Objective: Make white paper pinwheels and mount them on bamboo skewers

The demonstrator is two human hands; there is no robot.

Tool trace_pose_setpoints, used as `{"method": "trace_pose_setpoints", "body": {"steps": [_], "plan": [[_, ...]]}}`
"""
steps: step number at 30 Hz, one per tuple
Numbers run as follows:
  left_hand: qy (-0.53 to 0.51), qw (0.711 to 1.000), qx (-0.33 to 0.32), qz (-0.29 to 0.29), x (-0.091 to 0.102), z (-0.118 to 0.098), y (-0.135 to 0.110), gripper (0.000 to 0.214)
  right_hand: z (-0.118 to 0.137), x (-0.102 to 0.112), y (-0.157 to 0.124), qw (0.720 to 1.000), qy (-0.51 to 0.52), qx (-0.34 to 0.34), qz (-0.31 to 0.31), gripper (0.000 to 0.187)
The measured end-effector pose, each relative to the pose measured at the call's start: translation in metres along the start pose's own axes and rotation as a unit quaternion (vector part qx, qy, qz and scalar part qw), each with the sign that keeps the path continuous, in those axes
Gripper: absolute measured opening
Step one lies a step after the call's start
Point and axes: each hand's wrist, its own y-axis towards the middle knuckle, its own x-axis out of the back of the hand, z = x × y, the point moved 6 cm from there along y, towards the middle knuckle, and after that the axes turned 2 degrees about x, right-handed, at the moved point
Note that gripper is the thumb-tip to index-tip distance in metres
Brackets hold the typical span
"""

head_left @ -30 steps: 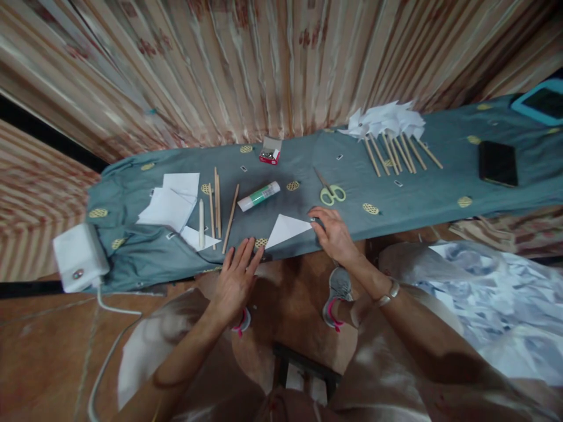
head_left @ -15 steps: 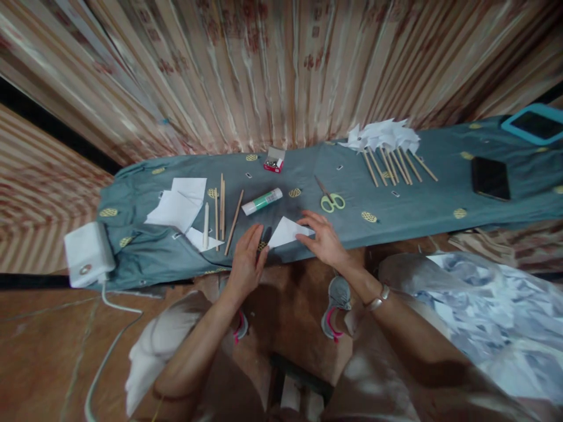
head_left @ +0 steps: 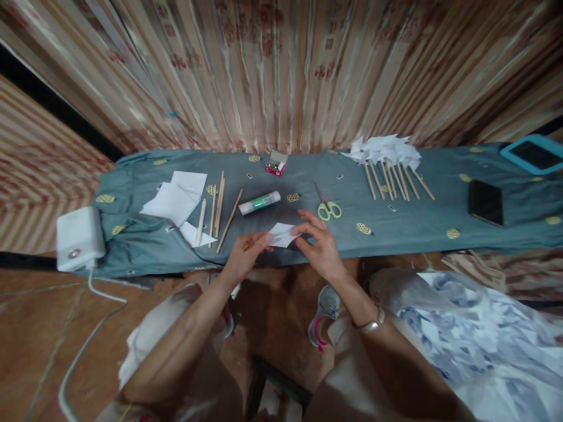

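A small folded white paper [head_left: 281,234] is held just above the near edge of a long table covered in blue-grey cloth [head_left: 417,225]. My left hand [head_left: 243,256] pinches its left end. My right hand [head_left: 317,245] grips its right end with curled fingers. A glue stick [head_left: 259,202] lies just behind the paper. Yellow-handled scissors [head_left: 328,206] lie to the right of it. Wooden sticks [head_left: 220,208] and loose white sheets [head_left: 176,199] lie to the left.
A small red box of staples [head_left: 275,164] sits at the back by the curtain. Finished paper pinwheels on sticks [head_left: 389,161], a black phone [head_left: 485,202] and a blue-cased tablet [head_left: 532,153] lie at the right. A white box [head_left: 79,237] with a cord sits at the left end. A bag of paper scraps [head_left: 479,328] lies on the floor.
The white paper triangle lay flat on the cloth under my hands. Both hands have closed on it and lifted it off the table, folded smaller. The camera has tilted a little.
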Motion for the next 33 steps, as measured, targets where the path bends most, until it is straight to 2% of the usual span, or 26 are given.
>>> {"method": "trace_pose_setpoints", "body": {"steps": [4,10,13,16,19,22,23,26,30,33], "plan": [[-0.009,0.998,0.065,-0.017,0.0,0.003,0.002,0.04,0.007,0.004,-0.004,1.0,-0.012,0.012,-0.018,0.014],[-0.075,0.989,0.117,-0.051,-0.005,0.012,-0.006,0.034,0.012,0.004,-0.009,0.999,-0.021,0.028,-0.024,0.019],[-0.092,0.987,0.1,-0.086,-0.006,0.01,-0.009,0.033,0.013,0.007,-0.005,0.999,-0.017,0.038,-0.035,0.025],[-0.113,0.983,0.08,-0.123,-0.004,0.008,-0.007,0.035,0.002,0.022,0.005,0.995,-0.054,0.03,-0.081,0.027],[-0.129,0.98,0.066,-0.14,-0.003,0.007,-0.002,0.038,-0.021,0.046,0.018,0.975,-0.185,-0.004,-0.124,0.027],[-0.14,0.978,0.055,-0.147,-0.002,0.005,0.002,0.039,-0.047,0.061,0.03,0.941,-0.321,-0.034,-0.104,0.024],[-0.144,0.977,0.051,-0.15,-0.002,0.003,0.002,0.039,-0.054,0.062,0.034,0.932,-0.351,-0.044,-0.082,0.022],[-0.15,0.974,0.045,-0.162,-0.001,-0.005,0.004,0.038,-0.064,0.061,0.042,0.92,-0.383,-0.052,-0.07,0.02],[-0.144,0.975,0.018,-0.168,0.0,-0.02,0.014,0.034,-0.057,0.049,0.05,0.911,-0.405,-0.046,-0.062,0.018],[-0.137,0.976,-0.022,-0.165,0.001,-0.033,0.025,0.031,-0.05,0.044,0.052,0.922,-0.376,-0.075,-0.057,0.022]]}}
